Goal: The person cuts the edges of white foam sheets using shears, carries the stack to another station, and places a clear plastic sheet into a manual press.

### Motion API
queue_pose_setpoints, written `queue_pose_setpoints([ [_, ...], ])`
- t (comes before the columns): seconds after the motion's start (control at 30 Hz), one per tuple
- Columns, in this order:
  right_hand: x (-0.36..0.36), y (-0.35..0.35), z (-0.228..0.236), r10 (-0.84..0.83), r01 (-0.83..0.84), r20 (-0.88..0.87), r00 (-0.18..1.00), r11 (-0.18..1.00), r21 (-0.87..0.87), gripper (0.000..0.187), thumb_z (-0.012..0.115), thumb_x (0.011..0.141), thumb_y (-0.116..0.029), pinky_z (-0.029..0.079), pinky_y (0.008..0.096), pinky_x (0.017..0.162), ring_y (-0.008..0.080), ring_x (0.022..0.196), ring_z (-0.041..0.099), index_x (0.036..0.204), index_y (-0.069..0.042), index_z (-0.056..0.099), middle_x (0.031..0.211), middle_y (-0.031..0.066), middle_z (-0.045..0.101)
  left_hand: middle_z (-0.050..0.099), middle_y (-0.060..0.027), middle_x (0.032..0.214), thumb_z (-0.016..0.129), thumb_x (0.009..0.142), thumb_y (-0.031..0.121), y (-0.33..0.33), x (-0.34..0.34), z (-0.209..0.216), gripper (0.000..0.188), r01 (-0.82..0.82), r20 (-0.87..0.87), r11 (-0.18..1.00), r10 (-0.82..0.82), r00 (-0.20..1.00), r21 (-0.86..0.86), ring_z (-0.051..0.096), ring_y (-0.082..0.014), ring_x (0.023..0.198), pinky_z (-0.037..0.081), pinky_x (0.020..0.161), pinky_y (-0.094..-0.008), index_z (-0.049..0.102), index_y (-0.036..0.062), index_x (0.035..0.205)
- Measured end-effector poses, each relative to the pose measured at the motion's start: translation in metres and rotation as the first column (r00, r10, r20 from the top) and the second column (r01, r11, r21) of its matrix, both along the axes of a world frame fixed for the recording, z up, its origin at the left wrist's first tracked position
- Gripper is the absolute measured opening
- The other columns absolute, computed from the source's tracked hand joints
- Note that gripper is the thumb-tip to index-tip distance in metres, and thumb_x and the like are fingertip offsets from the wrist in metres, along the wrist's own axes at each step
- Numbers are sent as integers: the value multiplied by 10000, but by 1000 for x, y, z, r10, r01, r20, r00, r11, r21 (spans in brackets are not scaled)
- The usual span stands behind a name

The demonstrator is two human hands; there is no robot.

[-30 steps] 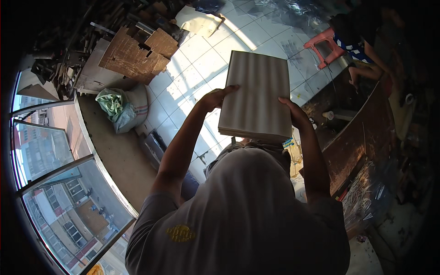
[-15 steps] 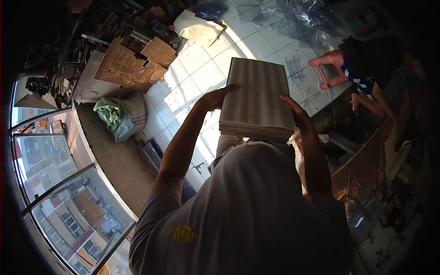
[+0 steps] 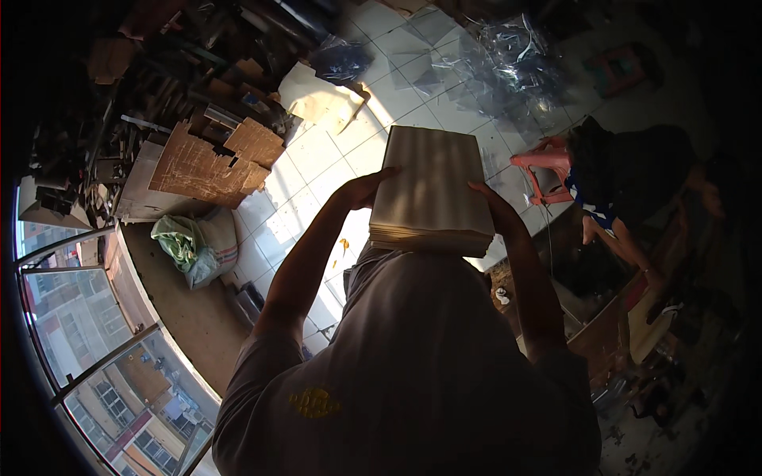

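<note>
The stack of flat sheets [image 3: 429, 182] was up in front of the person's belly, in the middle of the scene, with a hand on each side. The left hand [image 3: 365, 190] was part-way curled around the left edge, with its thumb on the top sheet. The right hand [image 3: 492, 206] gripped the right edge in the same way, thumb on top. The other fingers were mostly hidden, so I could not tell how they bent. Both arms reached forward, a little bent at the elbows.

The stack was a thick block with a flat top and square corners. It looked tan and grey, with soft stripes of light and shade. Thin layers showed along its near edge.

Beyond it, the floor [image 3: 313, 178] was made of shiny pale square tiles. On the left sat a fat, pale sack [image 3: 221, 246] with crinkly green plastic [image 3: 178, 240] at its mouth. A rough brown board [image 3: 194, 166] with jagged edges leaned farther off. A smooth pink stool [image 3: 548, 151] stood on the right.
</note>
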State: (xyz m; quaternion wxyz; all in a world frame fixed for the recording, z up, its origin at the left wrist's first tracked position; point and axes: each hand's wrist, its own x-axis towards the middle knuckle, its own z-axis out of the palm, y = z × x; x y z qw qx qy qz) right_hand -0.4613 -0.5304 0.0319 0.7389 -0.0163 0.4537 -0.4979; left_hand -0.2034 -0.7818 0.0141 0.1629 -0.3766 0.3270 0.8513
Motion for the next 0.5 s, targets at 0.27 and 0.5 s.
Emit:
queue_pose_setpoints([
  [0.27,-119,-66,40,-184,159,-464,867,983,-93,706,646,957,-485,510,345,985,177,1151,642,1442,8,509,1318,91,637,546,-141,1475,506,1061,496,-109,-173,49,692,181,-161,939,-235,959,-293,543,-222,1337,449,1114,-376,404,19,1551],
  [0.5,-206,-87,87,-510,507,-592,624,841,-190,795,768,862,-342,466,387,1066,249,1268,576,1485,23,437,1380,147,593,565,-183,1441,684,934,542,-167,-354,119,873,251,-218,714,-496,840,-654,508,-271,1369,421,1126,-408,400,-46,1513],
])
